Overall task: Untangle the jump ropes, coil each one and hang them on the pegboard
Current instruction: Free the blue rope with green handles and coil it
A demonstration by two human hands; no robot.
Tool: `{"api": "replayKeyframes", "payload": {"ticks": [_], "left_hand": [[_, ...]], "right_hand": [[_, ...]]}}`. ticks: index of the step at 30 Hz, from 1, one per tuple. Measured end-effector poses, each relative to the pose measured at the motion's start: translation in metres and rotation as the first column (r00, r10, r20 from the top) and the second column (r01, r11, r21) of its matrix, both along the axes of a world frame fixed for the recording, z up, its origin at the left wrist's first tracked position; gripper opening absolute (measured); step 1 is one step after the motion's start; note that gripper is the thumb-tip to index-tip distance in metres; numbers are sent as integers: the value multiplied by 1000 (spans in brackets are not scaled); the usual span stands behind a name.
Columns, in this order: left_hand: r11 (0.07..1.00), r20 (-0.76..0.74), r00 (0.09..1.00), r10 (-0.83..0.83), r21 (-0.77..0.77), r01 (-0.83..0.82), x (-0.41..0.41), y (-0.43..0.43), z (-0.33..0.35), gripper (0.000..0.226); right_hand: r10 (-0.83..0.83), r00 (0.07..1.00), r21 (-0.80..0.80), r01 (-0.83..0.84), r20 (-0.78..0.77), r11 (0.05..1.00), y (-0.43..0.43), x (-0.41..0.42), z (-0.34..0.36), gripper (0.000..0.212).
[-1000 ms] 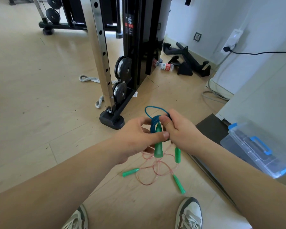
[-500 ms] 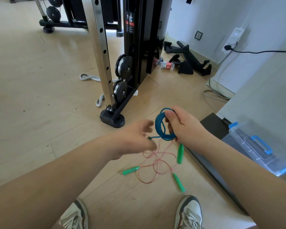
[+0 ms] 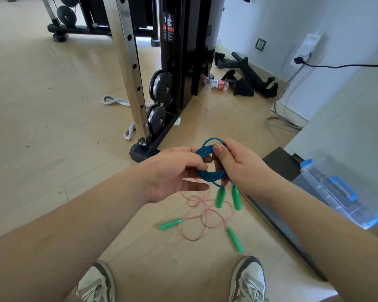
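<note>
Grip: blue coil is pinched at the top by the right hand and clasped on its side by the left hand — held above the floor, handles dangling.
Risk: loops could be sprung loose if either pinch gets eased; handles could get snagged in the pink rope below.
Room: open floor is had ahead — rack foot close on the left, bin on the right.

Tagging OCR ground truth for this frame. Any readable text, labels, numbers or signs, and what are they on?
No text here reads as words or numbers.
Sticker on the machine: a down arrow at its top; the print below is too blurred to read.
Label on the bottle: red and white, too small to read.
</note>
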State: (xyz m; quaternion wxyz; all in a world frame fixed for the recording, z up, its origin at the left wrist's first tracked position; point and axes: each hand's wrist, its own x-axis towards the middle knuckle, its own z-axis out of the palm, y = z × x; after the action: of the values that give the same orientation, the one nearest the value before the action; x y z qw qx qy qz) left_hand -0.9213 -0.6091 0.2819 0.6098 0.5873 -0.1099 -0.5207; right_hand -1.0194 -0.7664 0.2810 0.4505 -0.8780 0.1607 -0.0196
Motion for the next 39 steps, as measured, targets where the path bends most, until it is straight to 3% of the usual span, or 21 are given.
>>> {"api": "replayKeyframes", "payload": {"ticks": [5, 10, 14, 17, 20, 25, 28, 32, 35, 39], "left_hand": [[990, -78, 990, -119, -82, 113, 6, 6, 5, 17], [987, 156, 975, -157, 1, 159, 11, 10, 6, 20], [993, 184, 976, -119, 34, 115, 8, 8, 6, 17], [981, 457, 880, -126, 188, 43, 5, 6, 8, 19], [986, 611, 786, -96, 165, -7, 3, 8, 8, 14], [999, 477, 879, -19, 33, 3, 0, 9, 6, 24], [996, 515, 852, -92, 33, 87, 2, 11, 8, 41], [992, 593, 798, -105, 122, 40, 1, 12, 8, 24], [968, 549, 817, -176, 249, 42, 2, 13, 7, 12], [993, 397, 916, -59, 114, 15, 4, 11, 7, 5]], "right_hand": [[-6, 1000, -36, 6, 20, 999, -1, 0, 2, 30], [-20, 999, -127, 23, 25, 992, -8, 0, -4, 30], [25, 1000, -186, -22, 11, 982, -7, 1, -2, 29], [67, 997, -226, -71, -25, 972, -7, 0, -2, 25], [89, 994, -187, -100, -70, 977, -6, 0, -2, 27], [55, 997, -160, -64, -62, 985, 0, 2, -2, 35], [32, 997, -159, -42, -63, 986, 2, 1, -1, 38], [53, 995, -168, -67, -91, 983, 3, 0, 0, 38], [59, 997, -157, -67, -51, 985, 5, 0, 3, 34], [46, 998, -181, -54, -46, 982, 5, 1, 4, 35]]}}
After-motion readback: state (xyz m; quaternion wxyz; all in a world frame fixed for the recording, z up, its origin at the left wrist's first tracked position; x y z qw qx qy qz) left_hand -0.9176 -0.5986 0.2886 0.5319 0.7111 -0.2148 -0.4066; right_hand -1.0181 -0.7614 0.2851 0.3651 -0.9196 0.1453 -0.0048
